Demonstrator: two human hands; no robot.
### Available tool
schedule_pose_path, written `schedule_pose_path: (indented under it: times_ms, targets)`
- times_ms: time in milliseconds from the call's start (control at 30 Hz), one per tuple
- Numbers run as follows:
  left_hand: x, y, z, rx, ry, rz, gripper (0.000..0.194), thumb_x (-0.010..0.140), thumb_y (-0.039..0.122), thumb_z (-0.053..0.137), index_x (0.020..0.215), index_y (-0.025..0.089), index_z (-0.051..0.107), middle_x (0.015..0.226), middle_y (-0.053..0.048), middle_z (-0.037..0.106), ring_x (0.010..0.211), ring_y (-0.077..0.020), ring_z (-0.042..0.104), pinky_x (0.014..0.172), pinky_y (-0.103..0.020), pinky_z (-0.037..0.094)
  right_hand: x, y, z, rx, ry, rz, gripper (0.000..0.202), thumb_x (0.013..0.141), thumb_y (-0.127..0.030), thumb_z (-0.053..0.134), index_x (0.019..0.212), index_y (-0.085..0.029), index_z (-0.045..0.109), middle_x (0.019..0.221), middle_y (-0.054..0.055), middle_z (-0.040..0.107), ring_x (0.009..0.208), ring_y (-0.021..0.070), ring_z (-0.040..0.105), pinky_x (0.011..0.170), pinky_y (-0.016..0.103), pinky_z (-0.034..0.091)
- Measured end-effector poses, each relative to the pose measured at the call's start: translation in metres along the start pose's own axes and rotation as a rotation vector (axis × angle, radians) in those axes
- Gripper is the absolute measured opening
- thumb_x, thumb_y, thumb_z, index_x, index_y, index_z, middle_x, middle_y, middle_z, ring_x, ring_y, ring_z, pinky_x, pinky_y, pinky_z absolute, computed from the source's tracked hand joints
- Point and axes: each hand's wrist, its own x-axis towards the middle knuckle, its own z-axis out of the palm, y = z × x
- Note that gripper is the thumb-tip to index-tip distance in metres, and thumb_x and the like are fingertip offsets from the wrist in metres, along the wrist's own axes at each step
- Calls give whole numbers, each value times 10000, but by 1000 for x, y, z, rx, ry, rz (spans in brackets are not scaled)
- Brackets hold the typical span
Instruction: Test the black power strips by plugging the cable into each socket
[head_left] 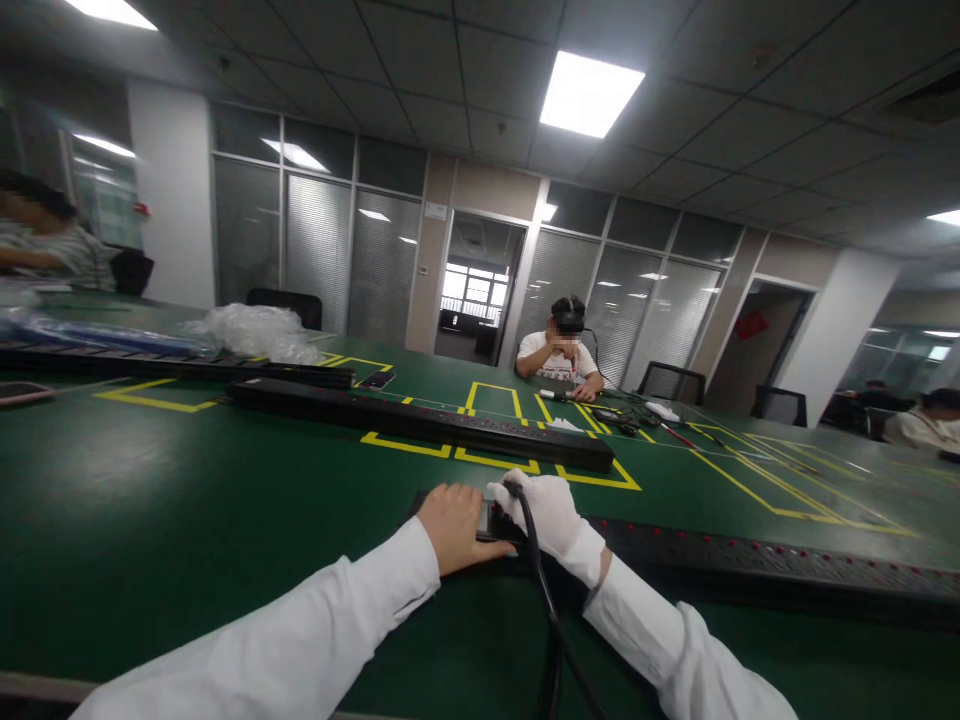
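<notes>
A long black strip with red dots (750,565) lies across the near part of the green table (262,500). My bare left hand (457,525) presses on the strip's left end, fingers over the far side and thumb stretched along the near side. Right beside it, my right hand (551,512), in a white glove, is closed round the end of a thick black cable (541,575) at the strip. The cable hangs down toward me. A small grey panel (484,518) shows between the hands. The cable's tip is hidden by the gloved fingers.
Another long black strip (420,422) lies beyond my hands, over yellow tape outlines (409,446). Clear plastic wrap (259,330) and a phone (376,380) are farther left. Across the table sits a person (559,355) with a headset, near cables (619,415).
</notes>
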Motion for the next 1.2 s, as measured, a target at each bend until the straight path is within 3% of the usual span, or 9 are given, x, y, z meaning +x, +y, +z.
schedule_pose_path:
  times_ms: [167,333,500,800,1033,1200]
  targets:
    - [-2,-1,-1,18,-45,3,662,665,741,351,805,136,580,749,-102,597,742,-270,570,672,-380,404,-9,-11,-7,-82,3,-65,449,839,-555,336,768,-191,588,587,27,623,532,119,553,496,219,201]
    - [-4,3,-1,8,-29,-6,648,679,720,360,870,138,573,789,-107,592,782,-281,559,698,-393,396,-18,-14,-8,-148,69,-30,422,838,-533,352,771,-190,588,565,32,613,507,126,539,498,236,193]
    - [-4,5,1,-5,-35,48,560,704,620,437,990,151,544,851,-105,590,826,-277,549,728,-392,386,-27,-17,-3,-149,126,-71,348,854,-450,354,881,-202,596,585,26,617,527,135,538,539,249,236]
    - [-4,6,-1,-12,-73,71,556,696,561,484,1051,134,509,892,-122,579,860,-286,530,743,-398,371,-40,-17,-11,-163,80,-108,413,826,-440,380,1109,-181,533,648,47,637,563,142,535,570,254,275]
    - [-5,8,0,-14,-71,64,545,706,532,492,1083,138,495,911,-116,577,882,-281,524,763,-396,362,-32,-15,-18,-27,-11,-136,310,803,-417,423,978,-196,553,709,27,622,633,137,537,608,237,298]
    - [-5,7,-1,-17,-72,54,559,694,563,495,1048,130,511,896,-115,574,868,-280,521,755,-396,362,-13,-6,-16,51,-94,-245,228,750,-395,481,832,-195,555,744,27,604,689,138,534,620,224,320]
